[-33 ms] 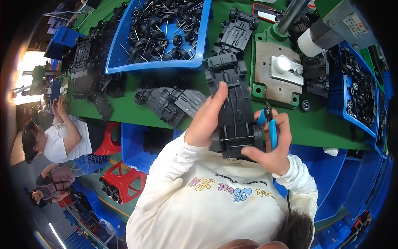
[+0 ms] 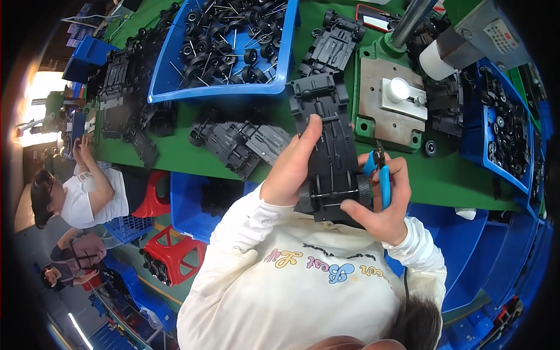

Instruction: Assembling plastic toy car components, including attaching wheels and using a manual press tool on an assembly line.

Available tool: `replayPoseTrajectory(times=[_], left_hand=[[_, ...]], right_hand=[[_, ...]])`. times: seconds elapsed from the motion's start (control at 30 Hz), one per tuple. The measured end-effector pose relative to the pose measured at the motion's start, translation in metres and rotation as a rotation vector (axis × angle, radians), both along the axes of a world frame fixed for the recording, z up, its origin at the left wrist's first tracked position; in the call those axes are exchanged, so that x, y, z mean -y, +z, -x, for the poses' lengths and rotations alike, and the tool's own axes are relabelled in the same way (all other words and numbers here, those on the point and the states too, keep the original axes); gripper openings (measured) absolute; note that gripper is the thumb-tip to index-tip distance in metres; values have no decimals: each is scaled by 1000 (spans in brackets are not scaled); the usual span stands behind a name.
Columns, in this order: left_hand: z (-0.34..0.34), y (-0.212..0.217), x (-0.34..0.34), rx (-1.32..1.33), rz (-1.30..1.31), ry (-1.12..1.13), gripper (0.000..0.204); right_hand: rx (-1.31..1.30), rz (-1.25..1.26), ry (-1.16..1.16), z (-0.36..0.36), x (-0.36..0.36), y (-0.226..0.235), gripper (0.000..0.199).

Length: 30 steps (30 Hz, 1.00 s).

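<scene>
My left hand (image 2: 293,166) is closed round the left side of a black plastic toy car chassis (image 2: 329,140), its thumb lying on the flat face. A metal axle with a wheel (image 2: 364,191) at its right end crosses the chassis near me. My right hand (image 2: 388,201) is closed on blue-handled nippers (image 2: 385,184), whose dark jaws point up beside the chassis. The right thumb rests against the chassis's near end, by the axle. Part of the left wheel is covered by my left hand.
Ahead, a blue bin (image 2: 274,90) holds wheels on axles. More chassis (image 2: 239,143) lie on the green table (image 2: 175,154). At right are a green press (image 2: 363,87), a loose wheel (image 2: 430,148) and another blue bin (image 2: 475,149) of wheels. Two people work at left, near red stools (image 2: 189,248).
</scene>
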<state>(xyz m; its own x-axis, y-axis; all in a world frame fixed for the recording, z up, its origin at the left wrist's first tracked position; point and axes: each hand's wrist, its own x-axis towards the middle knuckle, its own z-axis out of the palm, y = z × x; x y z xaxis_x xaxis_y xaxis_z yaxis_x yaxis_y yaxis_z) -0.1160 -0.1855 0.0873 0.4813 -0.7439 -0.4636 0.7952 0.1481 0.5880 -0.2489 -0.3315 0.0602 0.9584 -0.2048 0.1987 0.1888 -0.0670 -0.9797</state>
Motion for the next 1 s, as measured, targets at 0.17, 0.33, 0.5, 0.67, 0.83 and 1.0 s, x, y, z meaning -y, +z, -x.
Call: replayPoseTrajectory(times=[0.17,0.33,0.5,0.67,0.83,1.0], left_hand=[[3,-7,-4,75,69,-33,56],[16,-5,-13,371,117,-71,63],[24,5,-7,567,-103,77,52],[14,0,-12,422,-75,183,41],[2,-5,-23,414,-21,226,38],[-4,-7,-22,244,142,129,35]], right_hand=[[28,-125,-234,-2,-10,5,58],[121,-21,-415,-8,-14,-1,63],[227,45,-236,-9,-16,-9,71],[157,-114,-66,-2,5,2,38],[-126,-608,71,1,18,20,27],[-306,-880,258,1,23,14,44]])
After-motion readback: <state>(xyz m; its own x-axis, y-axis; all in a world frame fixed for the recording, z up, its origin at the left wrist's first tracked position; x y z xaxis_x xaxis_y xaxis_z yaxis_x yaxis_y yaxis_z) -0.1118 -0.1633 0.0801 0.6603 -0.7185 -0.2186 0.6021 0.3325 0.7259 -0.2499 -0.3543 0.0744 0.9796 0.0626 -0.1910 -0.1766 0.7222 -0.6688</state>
